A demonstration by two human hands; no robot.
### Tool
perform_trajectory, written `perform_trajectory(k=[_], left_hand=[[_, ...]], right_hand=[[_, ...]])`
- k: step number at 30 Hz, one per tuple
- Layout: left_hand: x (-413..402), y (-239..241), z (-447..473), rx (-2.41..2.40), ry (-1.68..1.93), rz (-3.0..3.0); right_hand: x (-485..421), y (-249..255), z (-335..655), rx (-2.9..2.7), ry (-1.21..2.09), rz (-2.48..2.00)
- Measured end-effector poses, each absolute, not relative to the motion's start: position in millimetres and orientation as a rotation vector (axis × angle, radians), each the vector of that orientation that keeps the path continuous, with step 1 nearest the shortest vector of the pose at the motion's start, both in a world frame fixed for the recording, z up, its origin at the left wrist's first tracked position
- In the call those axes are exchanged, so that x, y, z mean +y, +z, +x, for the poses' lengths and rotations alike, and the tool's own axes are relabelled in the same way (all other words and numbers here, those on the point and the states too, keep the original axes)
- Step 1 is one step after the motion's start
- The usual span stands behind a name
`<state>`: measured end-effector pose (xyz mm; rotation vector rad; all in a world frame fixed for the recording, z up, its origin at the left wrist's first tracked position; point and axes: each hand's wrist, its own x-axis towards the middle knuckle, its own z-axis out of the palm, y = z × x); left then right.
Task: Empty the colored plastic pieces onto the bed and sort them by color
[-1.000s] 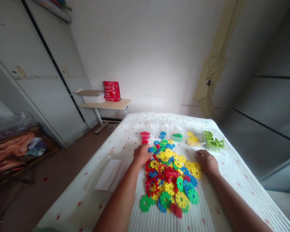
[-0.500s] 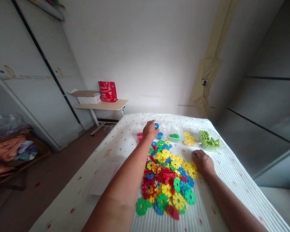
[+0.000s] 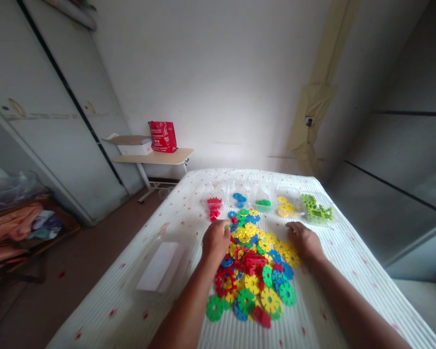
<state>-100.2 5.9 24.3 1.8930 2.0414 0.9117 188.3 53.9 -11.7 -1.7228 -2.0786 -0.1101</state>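
My left hand (image 3: 216, 240) is at the left edge of a pile of slotted plastic discs, its fingers closed around a green disc (image 3: 226, 227) that shows only in part. Yellow discs (image 3: 249, 231), red notched pieces (image 3: 254, 261), blue and green discs (image 3: 245, 301) lie heaped together between my forearms. At the pile's right side my right hand (image 3: 305, 241) rests on the cover, its fingers curled in; what they may hold cannot be made out. Behind the pile, clear tubs hold red pieces (image 3: 214, 201), blue discs (image 3: 240, 198), green discs (image 3: 263, 202) and yellow discs (image 3: 286, 207).
A clear tub of light green pieces (image 3: 318, 209) stands at the far right of the row. On the left lies a clear plastic lid or tray with a white label (image 3: 158, 266). Beyond the bed stands a small table (image 3: 160, 157) with a red bag (image 3: 163, 137) and a box.
My left hand has let go of a blue disc at the blue tub and come back toward me to the pile. My right hand has barely moved.
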Motion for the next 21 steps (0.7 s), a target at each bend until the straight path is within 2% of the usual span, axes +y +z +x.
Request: perform_trajectory(k=[9,15,21], left_hand=[[-17.3,-11.9,-105.6,2.007,1.177,2.012],[-11.8,-19.9,-108.6,1.921,1.278,2.117],[-13.5,-20.8,-107.2,1.901,1.351,2.117]], right_hand=[[73.6,25.1,97.6,-2.474,-0.096,-1.390],[95.0,19.4,62.2,-2.699,-0.163,-1.504],[89.7,18.0,69.0,-2.707,-0.176,-1.583]])
